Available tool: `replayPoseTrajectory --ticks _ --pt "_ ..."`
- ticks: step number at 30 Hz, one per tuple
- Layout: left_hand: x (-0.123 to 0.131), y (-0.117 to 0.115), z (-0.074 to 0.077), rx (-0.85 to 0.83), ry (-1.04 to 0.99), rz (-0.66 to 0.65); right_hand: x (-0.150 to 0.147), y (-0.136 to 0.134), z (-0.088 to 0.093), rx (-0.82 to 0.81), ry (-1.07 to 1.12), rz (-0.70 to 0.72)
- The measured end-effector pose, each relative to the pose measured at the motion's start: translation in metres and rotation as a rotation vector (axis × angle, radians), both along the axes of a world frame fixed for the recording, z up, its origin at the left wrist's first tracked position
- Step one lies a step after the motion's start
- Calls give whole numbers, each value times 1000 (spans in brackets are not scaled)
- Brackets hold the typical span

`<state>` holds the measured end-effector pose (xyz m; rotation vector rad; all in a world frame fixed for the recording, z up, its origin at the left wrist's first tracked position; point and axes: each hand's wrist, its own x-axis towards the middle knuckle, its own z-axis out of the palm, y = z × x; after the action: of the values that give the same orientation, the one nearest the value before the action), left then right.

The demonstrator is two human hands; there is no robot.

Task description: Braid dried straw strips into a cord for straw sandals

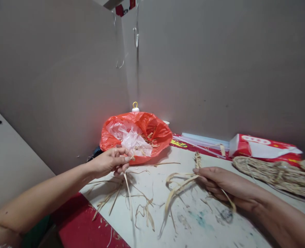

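Note:
My left hand (112,161) is closed in a pinch on a thin dry straw strip (128,193) that hangs down to the tabletop, right at the rim of an open red plastic bag (157,132). The bag holds crumpled white plastic (130,137) and straw scraps. My right hand (219,184) lies low over the table with its fingers curled around a bundle of pale straw strips (176,187), whose ends trail left and down. A short braided straw piece (198,159) lies just beyond its fingertips.
Loose straw bits litter the stained white tabletop (193,220). A coiled braided straw rope (273,174) lies at the right, behind it a red and white box (261,146) and clear flat sheets (201,141). Grey walls enclose the corner; a red surface (77,220) lies lower left.

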<state>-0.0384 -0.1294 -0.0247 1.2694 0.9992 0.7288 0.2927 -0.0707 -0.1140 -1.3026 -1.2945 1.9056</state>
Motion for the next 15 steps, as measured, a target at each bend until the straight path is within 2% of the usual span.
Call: replayPoseTrajectory --ticks 8,11,15 --pt "18 9 -13 55 87 -41 4 3 -2 -6 41 38" --pt "39 21 -16 17 82 -43 4 3 -1 -9 82 63" --pt "84 46 -25 52 53 -96 5 3 0 -14 78 47"
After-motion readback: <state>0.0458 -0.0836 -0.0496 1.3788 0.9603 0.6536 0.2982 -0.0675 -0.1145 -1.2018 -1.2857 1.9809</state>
